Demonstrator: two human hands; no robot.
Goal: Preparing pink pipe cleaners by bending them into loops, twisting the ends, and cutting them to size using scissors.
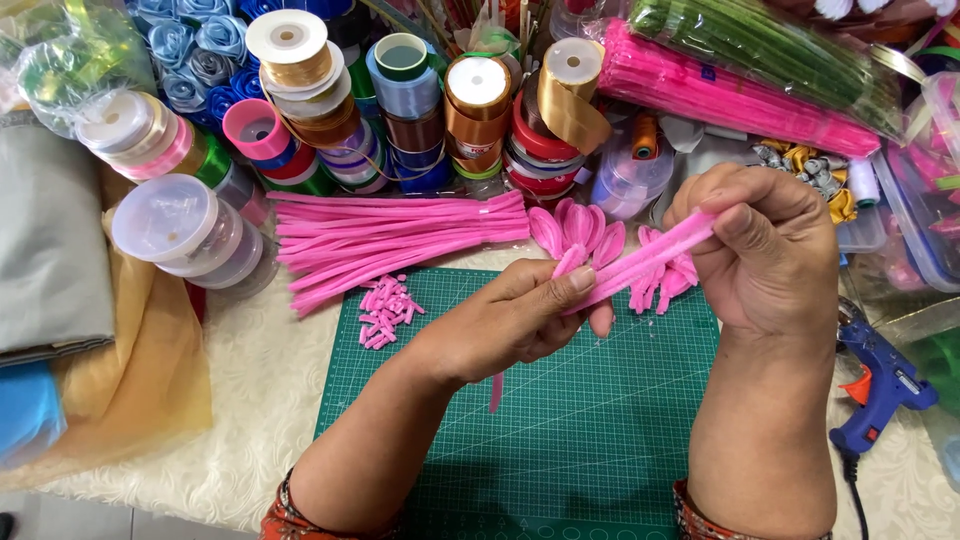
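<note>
Both my hands pinch pink pipe cleaners (650,258).
Left hand (520,320) and right hand (765,250) grip them above the green cutting mat (600,430).

Pink pipe cleaners (645,262); green cutting mat (580,430), pale grid lines; blue glue gun (885,385), orange trigger.

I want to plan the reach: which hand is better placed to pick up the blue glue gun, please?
Probably the right hand: the blue glue gun lies just beside its wrist, while the left hand is farther across the green cutting mat. Both hold pink pipe cleaners.
</note>
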